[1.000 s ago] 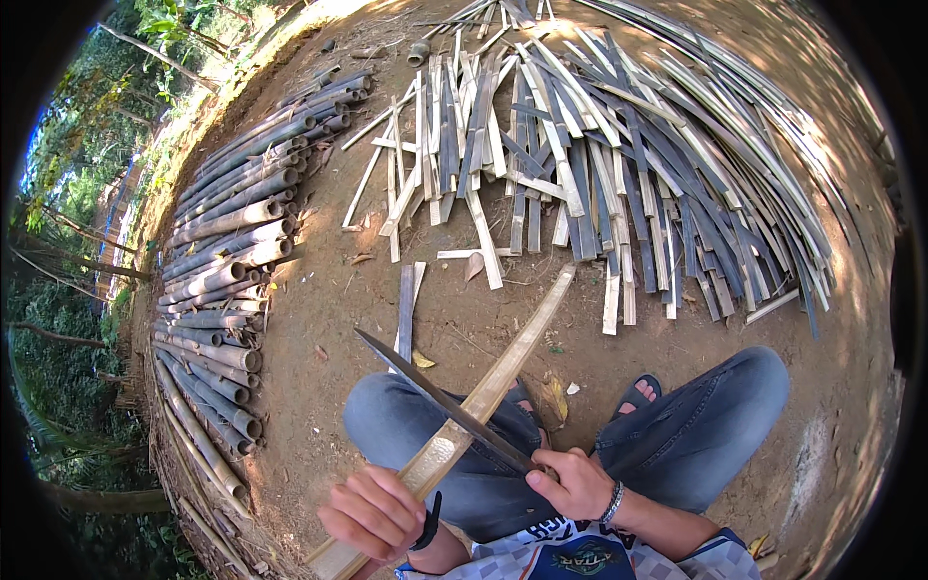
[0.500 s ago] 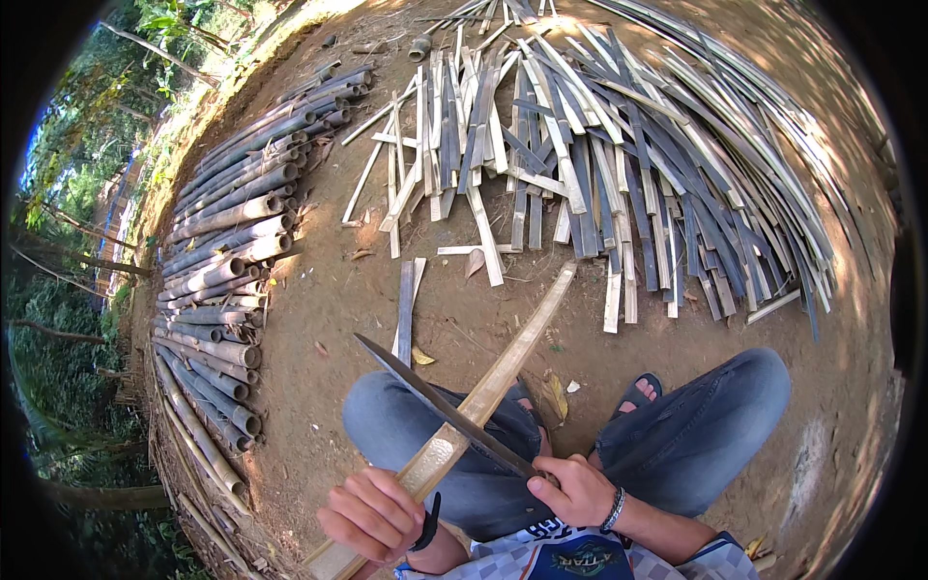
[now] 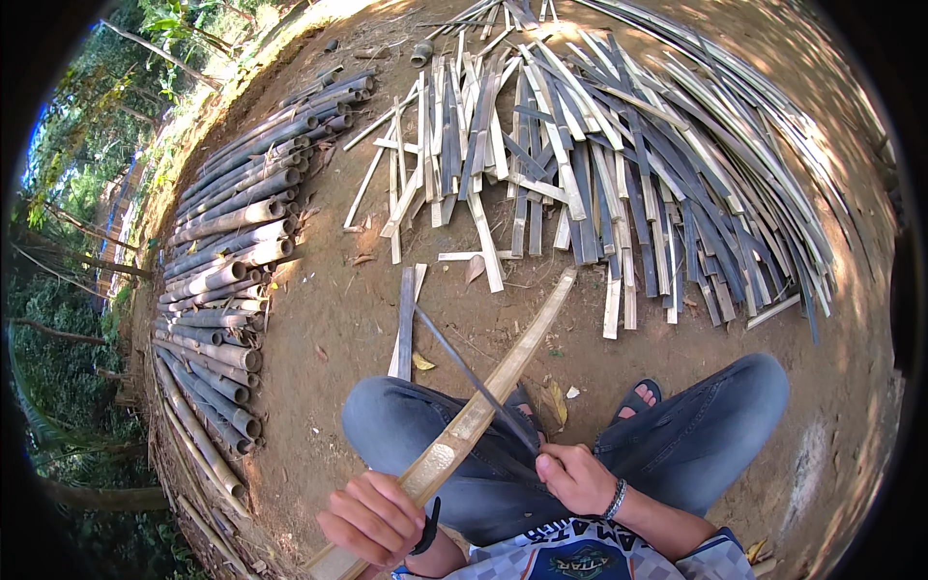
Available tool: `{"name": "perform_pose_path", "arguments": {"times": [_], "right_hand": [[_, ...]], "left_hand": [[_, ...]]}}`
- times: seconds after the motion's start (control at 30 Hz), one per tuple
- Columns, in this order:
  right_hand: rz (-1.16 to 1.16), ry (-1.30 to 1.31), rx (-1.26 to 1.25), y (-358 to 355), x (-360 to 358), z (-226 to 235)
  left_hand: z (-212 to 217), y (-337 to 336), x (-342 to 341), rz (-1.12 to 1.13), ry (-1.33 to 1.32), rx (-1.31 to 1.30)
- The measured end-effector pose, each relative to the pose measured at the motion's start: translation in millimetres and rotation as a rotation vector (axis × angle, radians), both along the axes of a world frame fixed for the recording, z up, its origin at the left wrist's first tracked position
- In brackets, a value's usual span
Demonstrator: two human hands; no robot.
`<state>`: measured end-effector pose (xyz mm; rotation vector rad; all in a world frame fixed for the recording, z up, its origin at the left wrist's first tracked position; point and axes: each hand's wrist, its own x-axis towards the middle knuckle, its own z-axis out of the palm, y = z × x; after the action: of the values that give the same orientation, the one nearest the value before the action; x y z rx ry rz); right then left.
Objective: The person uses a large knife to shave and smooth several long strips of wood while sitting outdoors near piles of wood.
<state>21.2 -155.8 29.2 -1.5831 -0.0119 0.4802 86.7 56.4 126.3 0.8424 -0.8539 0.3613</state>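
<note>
My left hand point(image 3: 372, 519) is wrapped round the near part of a split bamboo strip point(image 3: 503, 375), which slants up and away to the right over my lap. Its pale inner face shows, with node marks along it. My right hand point(image 3: 577, 478) grips the handle of a long machete point(image 3: 469, 372). The blade lies across the strip, pointing away to the left, and appears thin, nearly edge-on. Whether the blade touches the strip I cannot tell. The handle is mostly hidden by my fingers.
A large pile of split bamboo strips point(image 3: 638, 193) spreads over the ground ahead and to the right. Whole bamboo poles point(image 3: 232, 275) lie stacked at the left. Two strips point(image 3: 406, 324) lie just beyond my left knee point(image 3: 387, 416). My sandaled foot point(image 3: 638, 396) rests on the dirt.
The machete has moved a little farther along the strip and turned, so its broad side no longer shows. My right hand has shifted slightly forward. The left hand's grip is unchanged.
</note>
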Motion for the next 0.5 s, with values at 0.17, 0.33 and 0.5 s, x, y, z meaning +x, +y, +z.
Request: {"name": "perform_pose_path", "arguments": {"times": [0.17,0.33,0.5], "right_hand": [[0.001,0.019,-0.038,3.2,15.3,-23.8],[-0.035,-0.030,-0.031,7.9,8.8,-21.8],[-0.076,0.106,-0.039,4.6,15.4,-40.8]], "left_hand": [[-1.6,-4.6,0.6,0.056,0.020,-0.080],[-2.4,1.8,-0.5,0.052,0.023,-0.051],[-3.2,-0.4,-1.3,0.081,0.042,-0.080]]}}
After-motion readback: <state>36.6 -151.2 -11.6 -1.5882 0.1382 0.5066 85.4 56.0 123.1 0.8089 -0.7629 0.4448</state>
